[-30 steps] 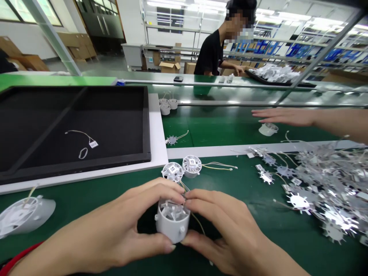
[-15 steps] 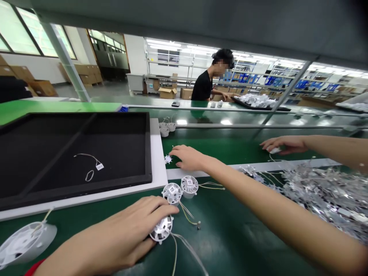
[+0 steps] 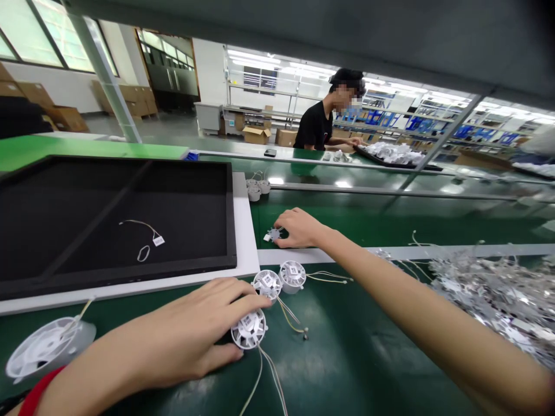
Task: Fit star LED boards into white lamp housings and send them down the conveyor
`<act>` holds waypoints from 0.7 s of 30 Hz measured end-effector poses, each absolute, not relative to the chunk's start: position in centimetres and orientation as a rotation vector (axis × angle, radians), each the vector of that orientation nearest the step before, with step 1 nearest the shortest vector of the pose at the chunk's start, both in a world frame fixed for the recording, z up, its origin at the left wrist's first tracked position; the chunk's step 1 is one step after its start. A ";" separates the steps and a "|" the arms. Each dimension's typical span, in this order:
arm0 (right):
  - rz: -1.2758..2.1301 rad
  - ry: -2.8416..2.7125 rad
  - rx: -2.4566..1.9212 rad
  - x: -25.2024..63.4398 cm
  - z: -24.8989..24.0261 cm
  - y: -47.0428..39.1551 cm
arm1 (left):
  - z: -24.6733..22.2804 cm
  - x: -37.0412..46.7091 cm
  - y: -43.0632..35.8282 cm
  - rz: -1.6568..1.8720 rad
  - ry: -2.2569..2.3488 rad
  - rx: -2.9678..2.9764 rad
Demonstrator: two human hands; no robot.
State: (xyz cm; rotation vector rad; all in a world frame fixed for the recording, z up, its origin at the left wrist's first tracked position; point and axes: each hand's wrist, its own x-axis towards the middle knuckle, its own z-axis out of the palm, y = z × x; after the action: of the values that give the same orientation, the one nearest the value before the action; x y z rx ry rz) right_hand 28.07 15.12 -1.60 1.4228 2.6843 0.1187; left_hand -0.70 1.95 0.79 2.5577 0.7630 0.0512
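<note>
My left hand grips the side of a round white housing with a coded label and trailing wires, thumb and fingers around it on the green bench. Two similar housings, one touching it and another behind, stand with their wires reaching right. Farther off, my right hand pinches a small silvery star-shaped piece on the green surface, near the white board's corner. A small white block sits at that piece's left edge.
A black tray with a small tag and a loop lies at left. A larger white housing is at lower left. Metal pieces are heaped at right. Across the bench, a person works beside a tray of white parts.
My right hand has closed on the star-shaped piece and shifted slightly right with it. The other hand and forearm at the right have left the view. The whole view has shifted a little.
</note>
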 end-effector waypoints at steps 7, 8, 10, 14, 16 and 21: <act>0.362 2.800 1.822 33.5 0.8 9.6 | 0.4 -0.8 2.3 0.044 0.740 2.594; 0.403 2.824 1.876 33.9 1.3 8.5 | 0.2 -0.8 2.4 0.045 0.757 2.606; 0.500 2.916 1.950 34.2 2.2 5.9 | -0.1 -0.8 2.8 0.044 0.842 2.644; 0.604 3.277 1.930 33.1 3.2 0.7 | 0.0 -1.1 3.1 0.073 0.987 2.676; 0.538 3.337 1.902 31.9 3.1 -1.4 | 0.8 -1.2 2.7 0.188 0.955 2.638; 0.389 3.426 1.699 28.3 2.1 -4.7 | 2.8 -0.3 0.3 0.649 0.737 2.661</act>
State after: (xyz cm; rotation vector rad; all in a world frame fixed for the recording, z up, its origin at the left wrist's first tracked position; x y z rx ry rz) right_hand 28.28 -4.69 2.07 1.6986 3.4262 0.3894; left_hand -0.29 0.34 2.80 2.6613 0.7365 0.6491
